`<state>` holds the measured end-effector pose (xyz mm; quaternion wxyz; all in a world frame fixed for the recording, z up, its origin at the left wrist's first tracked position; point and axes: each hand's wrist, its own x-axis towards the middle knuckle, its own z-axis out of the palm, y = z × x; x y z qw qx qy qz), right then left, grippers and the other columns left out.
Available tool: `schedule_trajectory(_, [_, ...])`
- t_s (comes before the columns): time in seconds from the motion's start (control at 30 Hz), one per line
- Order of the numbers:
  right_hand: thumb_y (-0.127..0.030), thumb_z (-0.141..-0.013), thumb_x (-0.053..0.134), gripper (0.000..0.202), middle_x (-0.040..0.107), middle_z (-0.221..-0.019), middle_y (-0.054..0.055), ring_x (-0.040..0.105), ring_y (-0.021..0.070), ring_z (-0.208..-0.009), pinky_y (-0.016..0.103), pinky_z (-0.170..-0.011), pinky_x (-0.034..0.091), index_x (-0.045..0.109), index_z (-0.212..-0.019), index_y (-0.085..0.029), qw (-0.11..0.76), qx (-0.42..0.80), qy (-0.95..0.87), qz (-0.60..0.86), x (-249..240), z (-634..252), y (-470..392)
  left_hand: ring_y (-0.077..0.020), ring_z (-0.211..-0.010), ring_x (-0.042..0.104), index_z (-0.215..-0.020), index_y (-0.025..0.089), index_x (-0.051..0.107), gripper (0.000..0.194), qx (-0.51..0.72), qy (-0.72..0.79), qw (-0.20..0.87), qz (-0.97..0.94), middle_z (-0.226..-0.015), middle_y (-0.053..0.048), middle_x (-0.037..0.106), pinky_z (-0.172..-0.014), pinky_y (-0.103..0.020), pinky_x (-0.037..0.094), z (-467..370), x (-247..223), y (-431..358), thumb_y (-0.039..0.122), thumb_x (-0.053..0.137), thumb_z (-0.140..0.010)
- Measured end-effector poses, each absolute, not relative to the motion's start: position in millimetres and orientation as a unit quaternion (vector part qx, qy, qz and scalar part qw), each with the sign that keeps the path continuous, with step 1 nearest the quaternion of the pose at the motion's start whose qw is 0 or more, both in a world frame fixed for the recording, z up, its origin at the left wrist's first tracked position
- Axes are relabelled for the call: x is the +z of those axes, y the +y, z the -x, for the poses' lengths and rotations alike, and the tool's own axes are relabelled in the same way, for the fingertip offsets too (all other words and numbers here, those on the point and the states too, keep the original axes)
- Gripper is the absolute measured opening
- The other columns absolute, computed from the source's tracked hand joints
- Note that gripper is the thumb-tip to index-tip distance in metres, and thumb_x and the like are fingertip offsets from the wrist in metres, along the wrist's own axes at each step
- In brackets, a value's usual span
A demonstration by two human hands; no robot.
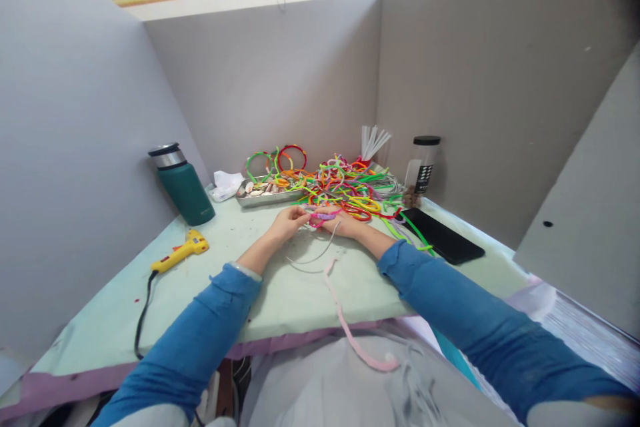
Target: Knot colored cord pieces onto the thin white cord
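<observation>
My left hand and my right hand meet over the middle of the table. Between them is a small pink and purple pipe cleaner piece, its ends pinched in the fingers of both hands. A thin grey pipe cleaner curves on the cloth just below my hands. Nearer to me, a pale pink pipe cleaner hangs over the table edge onto my lap. Right behind my hands lies a tangled heap of coloured pipe cleaners.
A yellow glue gun with its cord and a green bottle stand left. At the back are a metal tray of shell-like pieces and crumpled tissue. To the right are a black phone and a clear jar. Grey partitions enclose the table.
</observation>
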<state>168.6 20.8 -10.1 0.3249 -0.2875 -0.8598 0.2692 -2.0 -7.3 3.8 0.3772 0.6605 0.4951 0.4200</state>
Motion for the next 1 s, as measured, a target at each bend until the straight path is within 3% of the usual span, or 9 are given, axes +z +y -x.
schedule_trajectory(0.5, [-0.039, -0.079, 0.05, 0.029, 0.053, -0.059, 0.0, 0.045, 0.009, -0.054, 0.02, -0.049, 0.034, 0.055, -0.066, -0.013, 0.344, 0.315, -0.843, 0.268, -9.1, -169.0, 18.4, -0.0017, -0.036, 0.02, -0.069, 0.016, 0.046, 0.033, 0.415, 0.495, 0.432, -0.629, -0.044, 0.01, 0.03, -0.037, -0.019, 0.012, 0.0, 11.5, -16.8, 0.043, 0.065, -0.068])
schedule_trajectory(1.0, [-0.045, -0.08, 0.049, 0.035, 0.053, -0.06, 0.0, 0.044, 0.0084, -0.054, 0.02, -0.049, 0.035, 0.053, -0.065, -0.014, 0.358, 0.319, -0.84, 0.252, -16.9, -168.2, 27.0, -0.0017, -0.036, 0.018, -0.072, 0.017, 0.046, 0.032, 0.409, 0.458, 0.473, -0.632, -0.046, 0.01, 0.027, -0.037, -0.018, 0.01, 5.1, 8.2, -12.5, 0.043, 0.064, -0.07])
